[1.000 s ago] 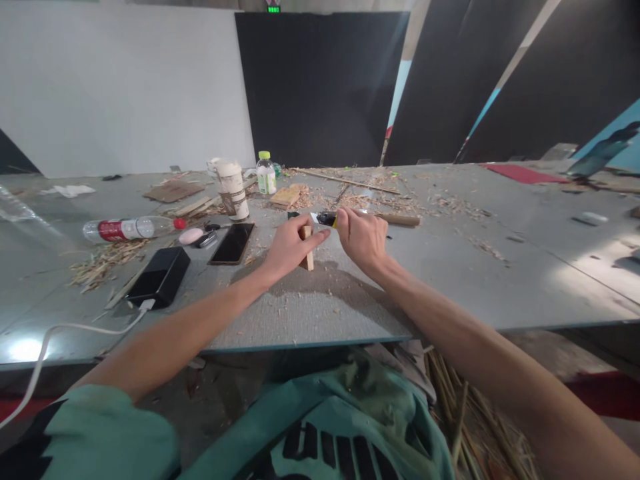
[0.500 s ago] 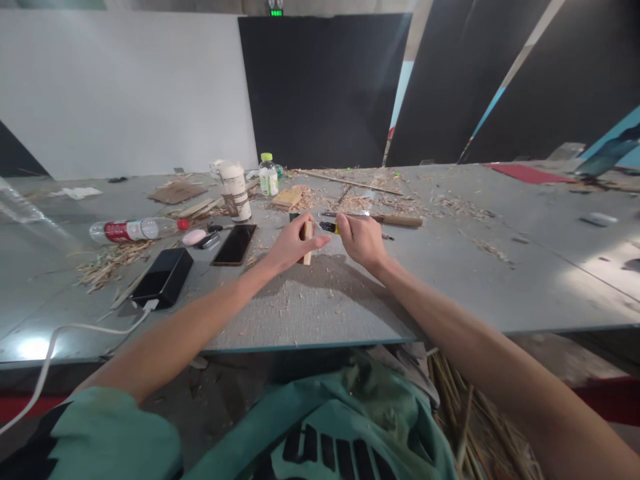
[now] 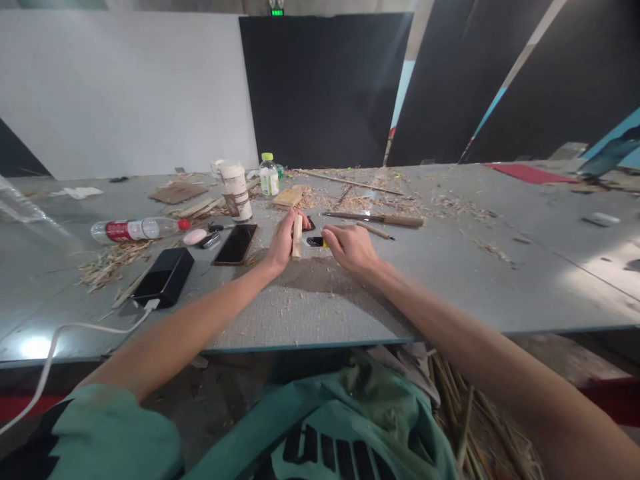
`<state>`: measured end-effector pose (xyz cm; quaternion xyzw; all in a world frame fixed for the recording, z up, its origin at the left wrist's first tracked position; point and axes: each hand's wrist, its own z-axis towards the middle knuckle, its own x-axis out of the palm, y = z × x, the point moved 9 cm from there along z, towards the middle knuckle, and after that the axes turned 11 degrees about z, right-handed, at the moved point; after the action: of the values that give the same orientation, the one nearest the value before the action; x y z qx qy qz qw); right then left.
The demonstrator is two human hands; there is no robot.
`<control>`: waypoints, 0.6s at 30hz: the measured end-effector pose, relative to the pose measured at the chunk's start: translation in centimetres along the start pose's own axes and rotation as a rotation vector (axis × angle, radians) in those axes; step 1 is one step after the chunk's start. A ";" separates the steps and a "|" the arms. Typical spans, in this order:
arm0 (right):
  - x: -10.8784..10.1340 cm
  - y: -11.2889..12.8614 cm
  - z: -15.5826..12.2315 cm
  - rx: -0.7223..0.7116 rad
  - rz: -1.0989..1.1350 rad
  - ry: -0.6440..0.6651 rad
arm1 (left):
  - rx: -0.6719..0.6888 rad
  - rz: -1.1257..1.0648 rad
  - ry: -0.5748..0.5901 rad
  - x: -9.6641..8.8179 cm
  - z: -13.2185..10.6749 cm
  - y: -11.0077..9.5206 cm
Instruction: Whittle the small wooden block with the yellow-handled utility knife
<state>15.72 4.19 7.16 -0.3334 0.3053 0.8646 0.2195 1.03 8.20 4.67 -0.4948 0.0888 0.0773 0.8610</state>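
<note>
A short pale wood strip (image 3: 297,241) stands out along the inner side of my left hand (image 3: 283,243), whose fingers are closed round it from the left and far side. My right hand (image 3: 353,247) is closed on a black and yellow utility knife (image 3: 315,242). The knife's front end points left at the wood, close to it; whether the two touch I cannot tell. Just beyond the wood lies a small dark object (image 3: 311,224), partly hidden by my left fingers. Past my right hand lie a wooden-handled tool (image 3: 400,220) and a thin pencil-like stick (image 3: 376,231).
A phone (image 3: 235,245), a black box (image 3: 164,277) with a white cable and a lying plastic bottle (image 3: 135,230) are on the left. A paper cup (image 3: 235,193) and a small bottle (image 3: 269,177) stand behind. Shavings litter the grey table (image 3: 310,320).
My left hand has shifted left and turned, its thumb drawn back so more of the wood strip shows. My right hand has moved left and slightly nearer me with the utility knife.
</note>
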 end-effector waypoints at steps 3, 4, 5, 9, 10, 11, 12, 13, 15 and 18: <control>0.5 0.8 -0.2 -0.050 0.002 0.037 | -0.001 0.019 -0.021 -0.2 -0.2 -0.2; 0.7 1.0 -0.2 -0.061 -0.001 0.053 | -0.008 0.048 -0.031 -0.2 -0.3 -0.2; 0.8 1.1 -0.2 -0.068 -0.008 0.068 | -0.014 0.079 -0.043 -0.3 -0.4 -0.3; 1.4 1.2 -0.4 -0.080 -0.043 0.105 | -0.047 0.111 -0.061 -0.4 -0.8 0.0; 1.5 1.3 -0.4 -0.086 -0.049 0.109 | -0.066 0.094 -0.062 -0.3 -0.8 0.3; 1.6 1.3 -0.4 -0.092 -0.054 0.112 | -0.088 0.069 -0.065 -0.3 -0.8 0.7; 1.6 1.4 -0.5 -0.097 -0.057 0.116 | -0.110 0.042 -0.070 -0.2 -0.8 1.1; 1.7 1.4 -0.5 -0.101 -0.059 0.120 | -0.129 0.016 -0.077 -0.2 -0.8 1.4; 1.9 1.5 -0.5 -0.106 -0.061 0.126 | -0.150 -0.024 -0.079 0.0 -0.8 1.8; 1.8 1.8 -0.6 -0.116 -0.063 0.132 | -0.125 -0.029 -0.047 0.6 -0.9 1.4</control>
<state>13.68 2.83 6.24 -0.4111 0.2577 0.8498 0.2061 1.25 8.16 2.96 -0.5469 0.0565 0.0817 0.8313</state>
